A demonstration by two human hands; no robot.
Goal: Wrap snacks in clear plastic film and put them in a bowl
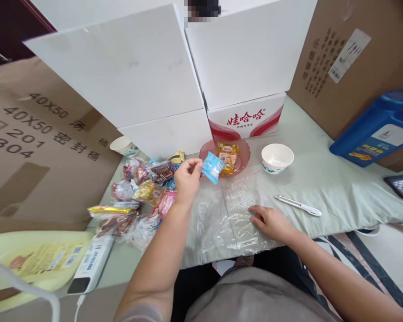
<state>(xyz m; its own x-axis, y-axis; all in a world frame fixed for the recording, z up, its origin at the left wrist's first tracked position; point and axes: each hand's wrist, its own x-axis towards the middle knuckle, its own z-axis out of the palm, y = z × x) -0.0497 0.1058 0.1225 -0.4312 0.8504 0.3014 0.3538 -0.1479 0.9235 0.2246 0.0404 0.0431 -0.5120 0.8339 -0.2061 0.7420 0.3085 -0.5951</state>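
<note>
Pinched in my left hand is a small blue snack packet, held up just in front of a pink glass bowl. Yellow and orange wrapped snacks lie inside that bowl. My right hand rests with its fingers on a crinkled clear plastic bag spread flat on the cloth. Its fingers are partly curled, with the thumb apart. Left of my left hand sits a heap of wrapped snacks in mixed colours, partly behind my forearm.
A white paper bowl and a white utility knife lie to the right. Further right are a blue bottle and a phone. White boxes stand behind. Cardboard, a yellow bottle and a power strip are left.
</note>
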